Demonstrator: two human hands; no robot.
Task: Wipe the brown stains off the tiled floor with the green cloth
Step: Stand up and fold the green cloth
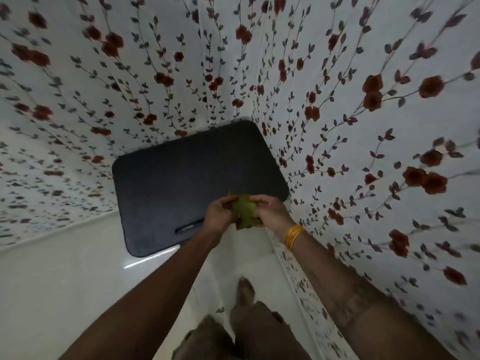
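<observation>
Hands, L (219,213) & R (270,211), grip bunched green cloth (244,211), long axis vertical.

I count 1 crumpled green cloth (244,213), 2 hands: left hand (220,214) & right hand (271,210). 1 dark rectangular floor mat w/ rounded corners (181,175). 1 stack of gold bangles (293,236), on right wrist. 1 bare foot (245,291) visible. Brown stains on white tiled floor (65,281): can't make out any to count.
</observation>
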